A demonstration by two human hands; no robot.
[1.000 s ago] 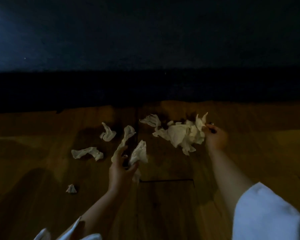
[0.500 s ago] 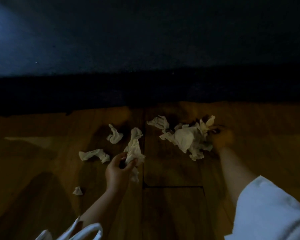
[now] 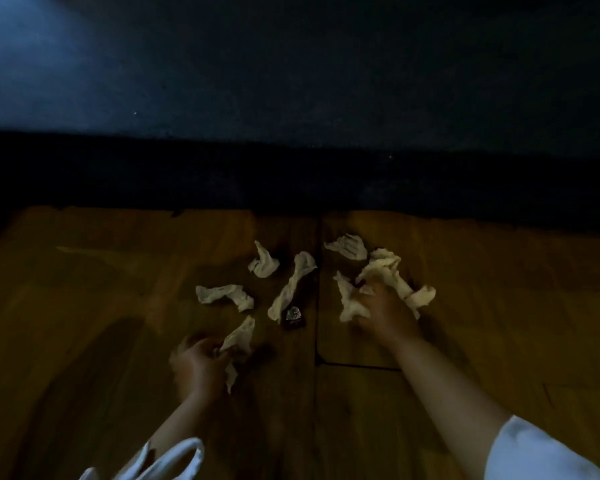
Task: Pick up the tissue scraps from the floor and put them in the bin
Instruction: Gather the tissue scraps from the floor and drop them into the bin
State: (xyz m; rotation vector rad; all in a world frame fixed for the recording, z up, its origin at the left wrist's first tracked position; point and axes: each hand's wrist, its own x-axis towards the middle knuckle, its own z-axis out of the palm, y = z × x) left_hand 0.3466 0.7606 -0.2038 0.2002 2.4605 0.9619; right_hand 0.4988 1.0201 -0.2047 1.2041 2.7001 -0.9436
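White tissue scraps lie scattered on a dim wooden floor (image 3: 101, 306). My left hand (image 3: 198, 365) is closed around one scrap (image 3: 239, 337), low and left of centre. My right hand (image 3: 385, 310) presses down on a bunch of crumpled tissues (image 3: 381, 271) and grips them. Loose scraps lie between and beyond the hands: a long strip (image 3: 291, 285), a twisted piece (image 3: 224, 296), a small curl (image 3: 264, 265) and one (image 3: 349, 245) at the far side. No bin is in view.
A small dark object with a pale patch (image 3: 293, 317) lies by the long strip's near end. A dark, low edge (image 3: 291, 181) borders the floor at the back. White sleeves (image 3: 534, 455) cover both forearms.
My left hand has drawn back toward me with its scrap, uncovering the dark object. My right hand has come down onto the tissue bunch and closed on it. The view shifted left.
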